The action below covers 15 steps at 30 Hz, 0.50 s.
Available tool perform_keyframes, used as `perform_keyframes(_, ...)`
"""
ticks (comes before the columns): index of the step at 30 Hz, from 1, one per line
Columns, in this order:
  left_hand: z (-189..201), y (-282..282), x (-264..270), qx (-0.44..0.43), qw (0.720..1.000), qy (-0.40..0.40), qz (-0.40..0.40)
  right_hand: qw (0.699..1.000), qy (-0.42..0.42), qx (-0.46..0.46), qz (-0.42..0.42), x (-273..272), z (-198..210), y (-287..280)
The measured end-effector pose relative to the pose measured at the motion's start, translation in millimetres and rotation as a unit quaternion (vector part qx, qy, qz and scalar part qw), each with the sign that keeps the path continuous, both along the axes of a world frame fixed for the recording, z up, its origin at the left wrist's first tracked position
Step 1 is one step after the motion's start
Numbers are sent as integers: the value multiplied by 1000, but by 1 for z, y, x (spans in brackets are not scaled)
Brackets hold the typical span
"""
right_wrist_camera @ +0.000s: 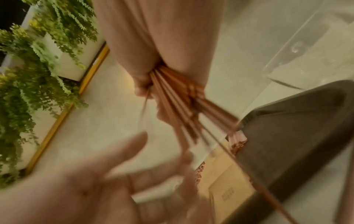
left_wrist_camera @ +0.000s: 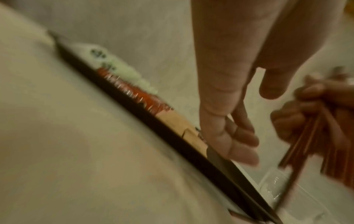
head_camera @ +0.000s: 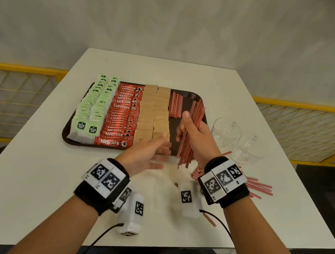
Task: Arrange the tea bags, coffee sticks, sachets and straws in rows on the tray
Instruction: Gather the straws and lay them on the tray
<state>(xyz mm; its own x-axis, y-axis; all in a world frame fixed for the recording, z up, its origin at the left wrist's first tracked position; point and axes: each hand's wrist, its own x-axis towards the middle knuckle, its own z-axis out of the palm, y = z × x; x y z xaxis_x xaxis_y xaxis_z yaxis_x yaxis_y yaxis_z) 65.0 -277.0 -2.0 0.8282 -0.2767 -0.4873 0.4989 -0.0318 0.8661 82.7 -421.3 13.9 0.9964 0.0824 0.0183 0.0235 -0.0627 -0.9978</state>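
A dark brown tray (head_camera: 67,126) lies on the white table with rows of green tea bags (head_camera: 94,107), red coffee sticks (head_camera: 122,114), tan sachets (head_camera: 153,113) and a short row of red striped straws (head_camera: 175,105). My right hand (head_camera: 194,133) grips a bundle of straws (head_camera: 189,137) upright over the tray's right side; the same bundle of straws (right_wrist_camera: 178,97) shows fanned out in the right wrist view. My left hand (head_camera: 151,156) hovers blurred at the tray's near edge, fingers straight and holding nothing. In the left wrist view my left hand's fingers (left_wrist_camera: 235,145) spread over the tray rim (left_wrist_camera: 191,151).
Two clear glass cups (head_camera: 226,130) (head_camera: 249,149) stand right of the tray. Several loose straws (head_camera: 259,187) lie on the table by my right wrist, one more (head_camera: 209,220) near the front. Yellow mesh railings (head_camera: 305,130) flank the table.
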Motion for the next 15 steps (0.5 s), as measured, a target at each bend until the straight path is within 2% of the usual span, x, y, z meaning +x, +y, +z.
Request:
perform_keyframes(2, -7, 1, 3, -110, 989, 103, -1, 999, -27, 43, 12, 2, 9, 8)
perform_keyframes(5, -9, 1, 9, -205, 967, 153, 18, 994, -74, 57, 50, 2, 17, 23)
perform_keyframes(8, -10, 2, 12, -224, 957, 171, 71, 988, -103, 91, 66, 4, 23, 31)
perform_keyframes(11, -7, 1, 13, -252, 950, 170, 66, 983, -98, 134, 81, 8, 23, 35)
perform_keyframes(15, 4, -6, 13, -332, 932, 128, 73, 989, -95, 79, 75, 11, 8, 39)
